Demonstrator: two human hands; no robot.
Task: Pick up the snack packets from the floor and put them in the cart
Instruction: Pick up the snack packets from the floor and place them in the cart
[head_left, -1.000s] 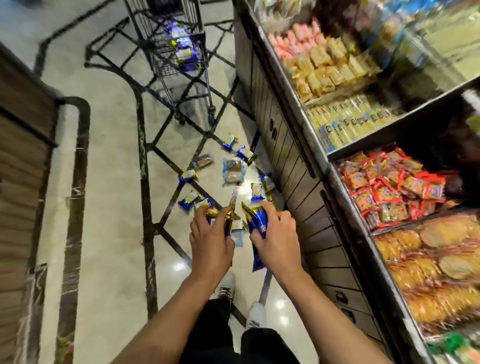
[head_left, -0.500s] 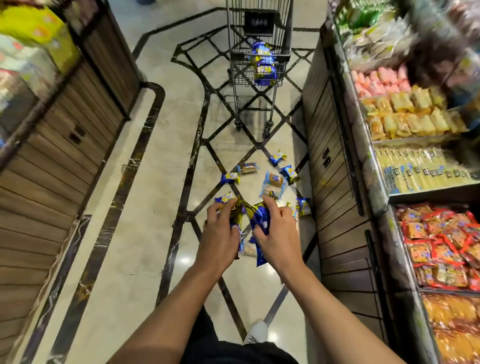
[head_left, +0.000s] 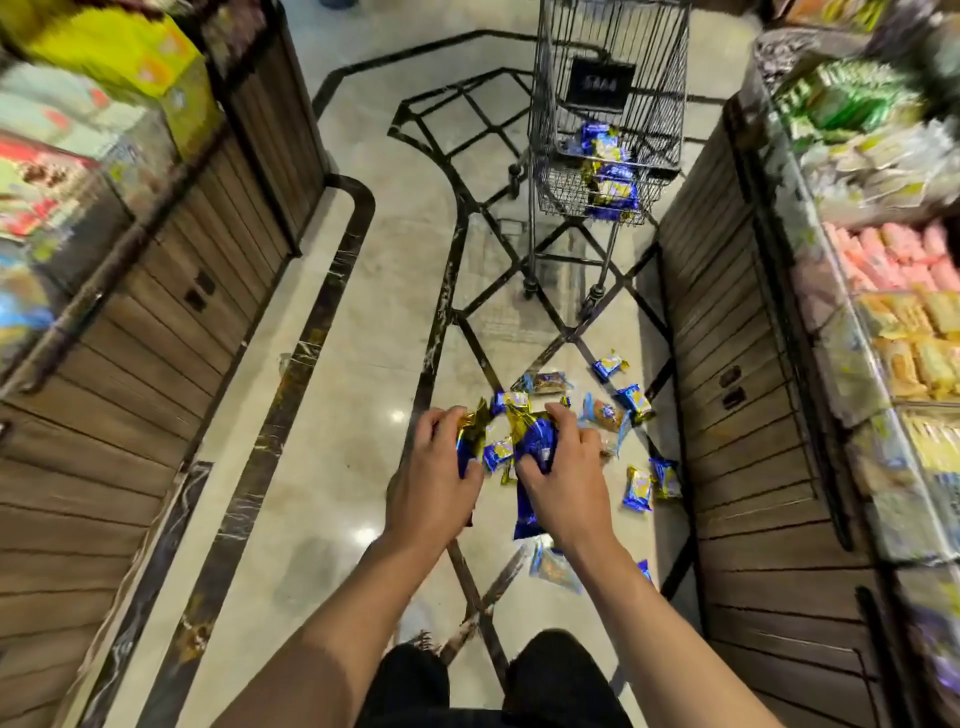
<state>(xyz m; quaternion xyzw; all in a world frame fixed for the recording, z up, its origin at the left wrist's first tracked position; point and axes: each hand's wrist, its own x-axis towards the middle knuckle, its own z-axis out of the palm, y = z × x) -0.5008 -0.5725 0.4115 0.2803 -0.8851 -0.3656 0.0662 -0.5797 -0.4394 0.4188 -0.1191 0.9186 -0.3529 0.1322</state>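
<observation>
Now both grips full: left hand and right hand clutch packets, well short of cart. Risk: slippery foil spilling mid-carry; loose packets on floor underfoot.

Left hand: forearm bare, extended forward, back of hand up, fingers curled in a grip. Right hand: same pose, just beside the left, fingers curled in a grip, thumb apparently tucked under. Legs: dark trousers below both forearms.
</observation>
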